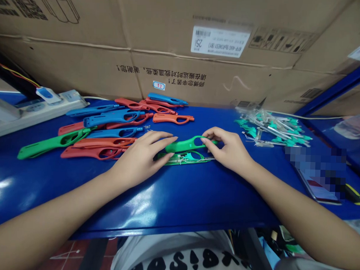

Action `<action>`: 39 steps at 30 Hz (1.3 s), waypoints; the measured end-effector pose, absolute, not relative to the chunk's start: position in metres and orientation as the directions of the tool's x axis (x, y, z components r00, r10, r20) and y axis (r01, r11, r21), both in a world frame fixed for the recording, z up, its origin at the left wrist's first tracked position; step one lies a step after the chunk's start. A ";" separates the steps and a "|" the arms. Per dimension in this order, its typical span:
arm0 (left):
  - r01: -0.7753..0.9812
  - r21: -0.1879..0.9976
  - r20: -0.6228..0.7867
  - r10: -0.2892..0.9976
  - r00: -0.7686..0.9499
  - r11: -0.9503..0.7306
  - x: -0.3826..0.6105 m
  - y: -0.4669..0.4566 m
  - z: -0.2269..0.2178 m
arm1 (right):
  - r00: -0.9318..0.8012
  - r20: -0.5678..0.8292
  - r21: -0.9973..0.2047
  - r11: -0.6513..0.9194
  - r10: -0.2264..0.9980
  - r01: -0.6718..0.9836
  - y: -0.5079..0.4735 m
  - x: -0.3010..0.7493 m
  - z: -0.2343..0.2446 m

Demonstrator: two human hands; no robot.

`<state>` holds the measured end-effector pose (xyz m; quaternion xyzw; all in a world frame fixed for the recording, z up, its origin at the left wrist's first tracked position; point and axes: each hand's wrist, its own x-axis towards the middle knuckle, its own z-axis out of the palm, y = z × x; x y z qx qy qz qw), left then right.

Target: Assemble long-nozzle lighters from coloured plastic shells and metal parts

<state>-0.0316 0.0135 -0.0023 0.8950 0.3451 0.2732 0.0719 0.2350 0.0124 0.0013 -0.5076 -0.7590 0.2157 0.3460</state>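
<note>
A green lighter casing half is held between my hands just above the table. My right hand pinches its right end by the finger loop. At its left end, the fingers and thumb of my left hand close around the tip. Directly below lies the other green casing half, open side up. Inside it sit a teal-green trigger piece, a clear part and a thin wire; a metal tube end sticks out at the right. My left hand partly hides the left ends of both halves.
Blue, red and green lighter casings lie piled at the left. Metal tubes with teal-green triggers are heaped at the back right. A phone lies at the right, a power strip at the left. A cardboard box stands behind the blue table.
</note>
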 end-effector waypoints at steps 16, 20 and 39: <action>0.518 0.325 0.253 0.600 0.759 -0.791 -0.044 0.020 0.024 | -0.576 0.249 -0.524 0.608 0.778 0.596 0.006 0.238 0.007; 0.529 0.328 0.197 0.604 0.772 -0.783 -0.045 0.019 0.021 | -0.604 0.212 -0.499 0.616 0.768 0.609 0.006 0.237 0.005; 0.556 0.313 0.116 0.612 0.782 -0.770 -0.044 0.018 0.019 | -0.613 0.184 -0.393 0.629 0.768 0.670 0.005 0.237 -0.001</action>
